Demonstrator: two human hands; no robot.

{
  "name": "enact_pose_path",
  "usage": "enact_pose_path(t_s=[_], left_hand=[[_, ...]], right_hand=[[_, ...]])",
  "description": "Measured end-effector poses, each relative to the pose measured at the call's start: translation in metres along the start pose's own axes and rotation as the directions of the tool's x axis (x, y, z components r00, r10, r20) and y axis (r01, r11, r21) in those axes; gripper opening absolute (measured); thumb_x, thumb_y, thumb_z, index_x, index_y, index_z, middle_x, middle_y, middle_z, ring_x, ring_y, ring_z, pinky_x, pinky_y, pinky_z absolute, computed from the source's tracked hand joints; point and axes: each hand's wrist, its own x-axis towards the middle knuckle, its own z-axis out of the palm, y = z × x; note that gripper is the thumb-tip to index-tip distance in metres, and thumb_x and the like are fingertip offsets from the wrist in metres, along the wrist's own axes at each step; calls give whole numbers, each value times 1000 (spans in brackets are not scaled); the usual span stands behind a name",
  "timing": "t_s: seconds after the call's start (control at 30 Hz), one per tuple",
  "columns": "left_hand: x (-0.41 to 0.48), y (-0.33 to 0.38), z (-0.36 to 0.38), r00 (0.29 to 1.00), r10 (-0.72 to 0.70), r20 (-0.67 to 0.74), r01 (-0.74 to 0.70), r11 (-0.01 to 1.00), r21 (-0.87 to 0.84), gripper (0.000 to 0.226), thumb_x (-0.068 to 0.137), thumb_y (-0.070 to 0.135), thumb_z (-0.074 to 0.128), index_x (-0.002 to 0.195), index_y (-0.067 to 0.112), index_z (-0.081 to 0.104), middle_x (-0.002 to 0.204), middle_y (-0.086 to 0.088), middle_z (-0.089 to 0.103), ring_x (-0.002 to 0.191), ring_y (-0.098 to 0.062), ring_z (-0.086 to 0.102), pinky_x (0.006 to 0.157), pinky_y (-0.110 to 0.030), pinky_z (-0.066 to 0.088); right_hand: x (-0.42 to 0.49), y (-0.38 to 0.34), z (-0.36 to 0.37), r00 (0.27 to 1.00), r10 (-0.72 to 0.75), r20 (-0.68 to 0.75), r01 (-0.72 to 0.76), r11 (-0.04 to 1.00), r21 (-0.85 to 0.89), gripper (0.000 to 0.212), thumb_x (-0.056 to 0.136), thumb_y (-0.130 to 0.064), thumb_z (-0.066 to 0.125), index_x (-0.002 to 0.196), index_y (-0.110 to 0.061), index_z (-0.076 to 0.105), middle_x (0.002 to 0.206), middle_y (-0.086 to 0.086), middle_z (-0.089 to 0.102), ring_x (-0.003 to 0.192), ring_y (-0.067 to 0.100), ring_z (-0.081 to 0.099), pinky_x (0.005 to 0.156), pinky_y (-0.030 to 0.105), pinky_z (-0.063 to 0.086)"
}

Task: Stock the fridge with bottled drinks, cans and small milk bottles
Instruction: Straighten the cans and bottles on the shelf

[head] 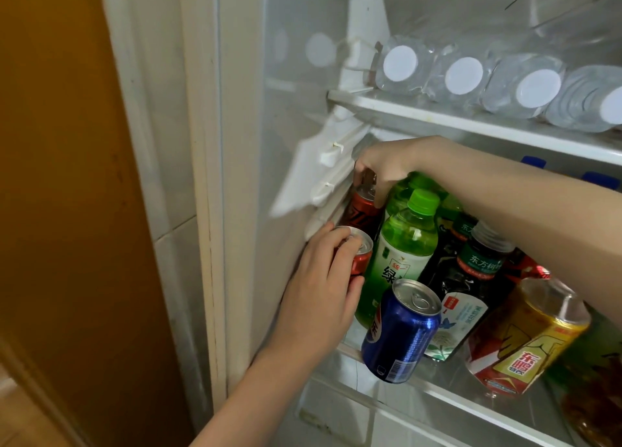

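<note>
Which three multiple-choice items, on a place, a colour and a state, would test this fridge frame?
1. The blue can stands: A on the upper shelf; B at the middle shelf's front edge; C in a drawer.
2. The green tea bottle's cap is: A green; B white; C red.
3. The left hand: A hangs idle; B presses the wall; C grips a red can.
Key: B, the can sits at the shelf rim; A, the cap matches the bottle; C, the fingers curl round the can.
</note>
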Motion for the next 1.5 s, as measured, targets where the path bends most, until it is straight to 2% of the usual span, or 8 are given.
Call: enact_pose_path(t_s=[0.1, 0.27, 0.53, 0.73, 1.0, 1.2, 1.37, 1.5], left_hand=[[0, -1, 1, 1000, 9, -4, -9, 1000, -8, 44, 85, 20, 54, 128, 9, 52, 136, -6, 47, 134, -21, 37, 113, -28, 27], [-1, -2, 2, 1000, 13, -8, -13, 1000, -7, 44, 85, 19, 54, 128, 10, 52, 136, -5, 46, 134, -20, 36, 114, -25, 24], [-1, -3, 2, 1000, 16, -18, -16, 1000, -21, 44, 85, 20, 54, 128, 9, 52, 137, -5, 47, 135, -20, 37, 113, -28, 27], [-1, -3, 3, 1000, 14, -15, -15, 999, -31, 46, 87, 22, 52, 130, 9, 51, 139, -5, 45, 136, -19, 35, 114, -27, 26], [-1, -2, 2, 1000, 12, 4, -12, 1000, -2, 45, 86, 23, 53, 129, 10, 52, 137, -5, 47, 133, -22, 40, 112, -27, 28], [-1, 0, 3, 1000, -4, 1, 4, 1000, 6, 49, 84, 19, 61, 131, 12, 50, 139, -3, 45, 133, -19, 39, 112, -24, 23], [-3, 0, 4, 999, -18, 29, 18, 1000, -20, 56, 83, 15, 63, 136, 13, 44, 146, -4, 36, 135, -19, 36, 112, -28, 29], [-5, 2, 2, 998, -20, 53, 22, 999, -35, 63, 84, 13, 60, 142, 15, 34, 155, -4, 22, 141, -20, 27, 112, -29, 24]], right_hand=[[6, 6, 4, 1000, -9, -10, 9, 1000, -4, 62, 69, -15, 82, 126, -14, 58, 116, 5, 58, 82, 12, 51, 43, 5, 38], [10, 11, 7, 1000, -7, -18, 7, 1000, 29, 55, 70, -14, 81, 121, -13, 60, 117, 8, 60, 89, 17, 55, 70, 25, 49], [14, 11, 9, 999, 23, -40, -22, 1000, 15, 47, 70, -18, 81, 113, -13, 64, 92, 0, 60, 68, 11, 53, 51, 17, 43], [16, 12, 9, 998, 43, -44, -43, 999, 16, 51, 70, -16, 81, 117, -13, 63, 94, -1, 58, 68, 11, 54, 46, 16, 43], [15, 17, 10, 997, 66, -42, -64, 997, 53, 62, 68, -18, 82, 126, -18, 59, 120, 2, 59, 96, 17, 57, 77, 27, 51], [6, 21, 7, 994, 78, -82, -66, 987, 146, 58, 70, -28, 80, 124, -20, 59, 120, -1, 61, 106, 18, 57, 92, 33, 49], [-11, 23, 4, 972, 120, -201, -65, 964, 258, 43, 82, -36, 68, 123, -22, 60, 122, -3, 60, 99, 12, 54, 85, 23, 40], [-40, 18, 7, 954, 134, -268, 2, 891, 453, 33, 89, -34, 61, 119, -23, 62, 120, -4, 61, 110, 15, 56, 95, 25, 41]])
